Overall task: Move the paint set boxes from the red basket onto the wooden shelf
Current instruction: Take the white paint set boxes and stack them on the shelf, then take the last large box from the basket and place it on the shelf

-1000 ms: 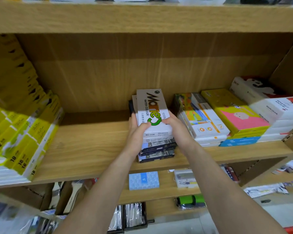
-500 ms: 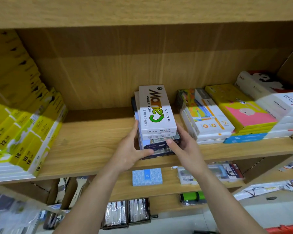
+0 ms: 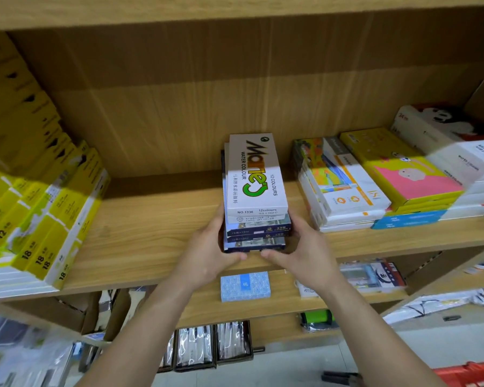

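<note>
**Paint set stack held at the front of the wooden shelf**

A stack of paint set boxes is seen standing on the wooden shelf, near its front edge and roughly in the middle of its width. The stack is topped by a white box printed with "WATER COLOUR" and "12 COLOURS"; darker blue boxes are seen beneath it, slightly out of line with one another. The left hand is pressed against the stack's left side, and the right hand against its right side, so that the lower boxes are clamped between the two; both thumbs are laid along the front foot of the stack, their tips close but apart.

Yellow boxes marked 12 and 18 are piled at the left of the shelf, well apart from the stack. Colourful boxes are stacked just to its right, with a gap between. A pale blue box lies on the lower shelf below the hands. A corner of the red basket is visible at the bottom right, its contents out of view
</note>
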